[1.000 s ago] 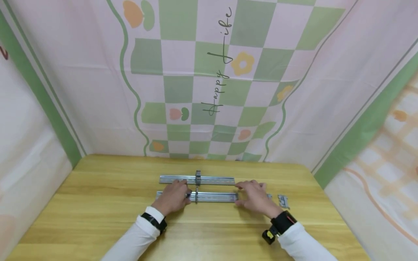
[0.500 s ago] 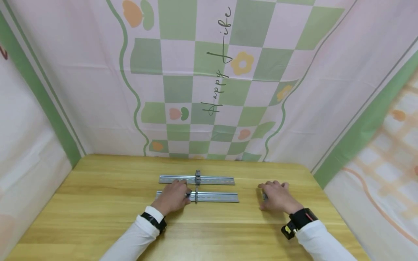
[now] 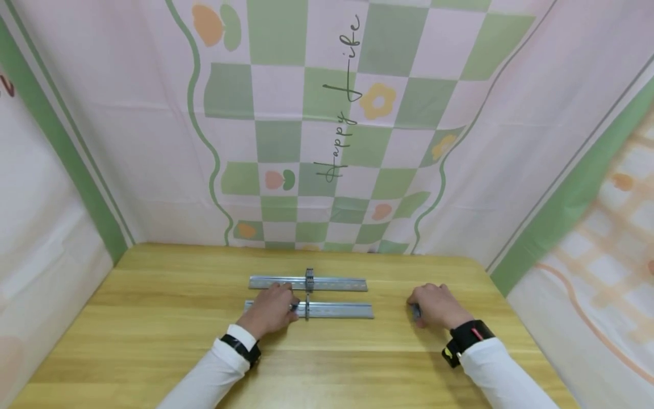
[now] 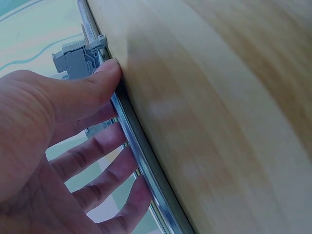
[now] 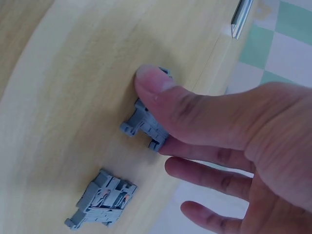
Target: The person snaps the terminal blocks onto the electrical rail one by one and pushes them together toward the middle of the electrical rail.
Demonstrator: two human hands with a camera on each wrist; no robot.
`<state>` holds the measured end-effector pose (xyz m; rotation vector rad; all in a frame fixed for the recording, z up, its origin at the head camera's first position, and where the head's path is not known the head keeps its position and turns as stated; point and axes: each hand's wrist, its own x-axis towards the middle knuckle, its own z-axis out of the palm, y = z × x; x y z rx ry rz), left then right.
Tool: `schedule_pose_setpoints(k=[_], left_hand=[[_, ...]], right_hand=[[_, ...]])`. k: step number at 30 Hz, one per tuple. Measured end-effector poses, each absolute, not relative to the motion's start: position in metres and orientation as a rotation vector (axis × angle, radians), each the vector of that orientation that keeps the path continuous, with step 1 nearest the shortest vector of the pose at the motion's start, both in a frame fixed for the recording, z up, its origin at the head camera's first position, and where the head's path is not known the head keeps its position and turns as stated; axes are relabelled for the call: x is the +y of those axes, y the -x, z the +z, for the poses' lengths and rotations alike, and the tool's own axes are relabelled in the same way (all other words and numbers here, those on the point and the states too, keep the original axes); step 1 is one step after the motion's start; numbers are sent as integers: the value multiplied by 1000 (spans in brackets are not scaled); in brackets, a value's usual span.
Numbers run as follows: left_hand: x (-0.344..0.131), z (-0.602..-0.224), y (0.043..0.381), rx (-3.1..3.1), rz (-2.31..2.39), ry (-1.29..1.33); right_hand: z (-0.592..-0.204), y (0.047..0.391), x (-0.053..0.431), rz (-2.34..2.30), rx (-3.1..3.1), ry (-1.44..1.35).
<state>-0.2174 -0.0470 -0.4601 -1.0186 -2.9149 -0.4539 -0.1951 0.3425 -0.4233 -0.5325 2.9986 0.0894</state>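
Observation:
My left hand (image 3: 271, 309) grips the left part of the nearer slotted metal DIN rail (image 3: 342, 311), thumb on its near edge and fingers at the far side, as the left wrist view shows. Just right of that hand, a thin grey terminal block (image 3: 307, 307) stands across this rail. Off to the right, my right hand (image 3: 436, 307) pinches another grey terminal block (image 5: 148, 124) between thumb and index finger, low over the table. The thumb covers part of it. Beside it in the right wrist view lies a loose terminal block (image 5: 105, 200), which the hand hides in the head view.
A second DIN rail (image 3: 339, 283) lies parallel behind the first, with grey terminal blocks (image 3: 309, 280) clipped near its middle. All of this is on a wooden table (image 3: 327, 369). A patterned cloth (image 3: 327, 142) hangs along the table's back edge.
My right hand has moved right, away from the nearer rail's right end, and has closed its thumb and index finger on a loose terminal block. The left hand has stayed on the rail.

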Motion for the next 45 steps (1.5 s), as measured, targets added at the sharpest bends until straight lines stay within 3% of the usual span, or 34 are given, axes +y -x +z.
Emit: schedule_pose_setpoints(k=[13,32,45], left_hand=[[-47,-464,215,-2933,-471,1010],[-46,-461,217,-2910,-457,1006],[-46,-460,220,-2900,-437,1017]], right_hand=[[-421,191,315,85,3074,645],[-428,197,207,-1018,2760,827],[-441,208,171,-1183,2645,715]])
